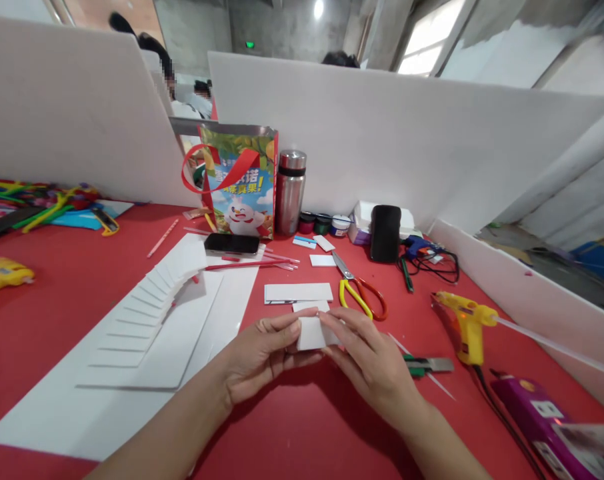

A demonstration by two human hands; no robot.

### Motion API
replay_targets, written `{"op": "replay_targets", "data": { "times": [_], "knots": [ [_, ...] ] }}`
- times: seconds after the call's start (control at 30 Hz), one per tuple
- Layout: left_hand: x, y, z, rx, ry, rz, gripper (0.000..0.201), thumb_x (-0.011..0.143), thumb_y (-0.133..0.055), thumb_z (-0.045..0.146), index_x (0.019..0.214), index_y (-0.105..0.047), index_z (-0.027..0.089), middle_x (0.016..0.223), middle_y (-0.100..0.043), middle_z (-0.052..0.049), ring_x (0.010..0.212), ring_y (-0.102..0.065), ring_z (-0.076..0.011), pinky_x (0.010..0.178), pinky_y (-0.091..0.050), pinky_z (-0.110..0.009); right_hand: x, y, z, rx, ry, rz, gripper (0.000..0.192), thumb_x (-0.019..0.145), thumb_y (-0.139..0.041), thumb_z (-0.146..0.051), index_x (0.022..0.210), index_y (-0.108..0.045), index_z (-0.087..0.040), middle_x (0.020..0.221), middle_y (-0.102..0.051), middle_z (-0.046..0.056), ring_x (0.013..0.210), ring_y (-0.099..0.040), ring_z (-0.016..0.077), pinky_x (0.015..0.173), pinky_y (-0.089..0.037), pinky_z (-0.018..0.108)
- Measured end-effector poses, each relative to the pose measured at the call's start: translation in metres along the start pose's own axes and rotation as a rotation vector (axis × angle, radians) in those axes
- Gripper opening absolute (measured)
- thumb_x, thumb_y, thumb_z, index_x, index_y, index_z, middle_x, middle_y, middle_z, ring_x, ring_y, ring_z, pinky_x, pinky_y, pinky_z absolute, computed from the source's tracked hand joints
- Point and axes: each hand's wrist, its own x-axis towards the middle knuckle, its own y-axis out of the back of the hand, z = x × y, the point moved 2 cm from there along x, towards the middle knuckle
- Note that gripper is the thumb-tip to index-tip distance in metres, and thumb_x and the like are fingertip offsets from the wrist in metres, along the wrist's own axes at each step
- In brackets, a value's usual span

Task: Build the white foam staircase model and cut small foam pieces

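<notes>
Between my two hands, above the red table, is a small white foam board piece [310, 333]. My left hand [269, 347] pinches its left side with the thumb on the near face. On the other side, the fingers of my right hand [365, 353] close on the piece's top and right edge. Just beyond my fingertips lie white board strips [298, 293]. Scissors [361, 293] with one yellow and one red handle lie past my right hand. A green utility knife [428, 365] rests to the right of that hand.
To the left, a fanned stair of white strips [137, 320] sits on white board [187, 360]. A phone [232, 244], gift bag [242, 187], steel flask [291, 193] and paint jars [323, 224] stand farther back. At right are a yellow glue gun [465, 323] and a purple power strip [545, 420].
</notes>
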Motion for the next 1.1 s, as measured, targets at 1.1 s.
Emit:
{"op": "replay_targets", "data": {
  "times": [1.1],
  "knots": [
    [-0.006, -0.01, 0.002, 0.359, -0.341, 0.17, 0.041, 0.076, -0.086, 0.03, 0.116, -0.077, 0.027, 0.116, -0.078, -0.006, 0.106, -0.07, -0.0235, 0.098, -0.051, -0.036, 0.002, 0.001, -0.004, 0.864, -0.506, 0.211, 0.044, 0.089, -0.072, -0.036, 0.128, -0.052, -0.029, 0.105, -0.055, 0.004, 0.069, -0.056, 0.0126, 0.054, -0.049, 0.024]
  ]
}}
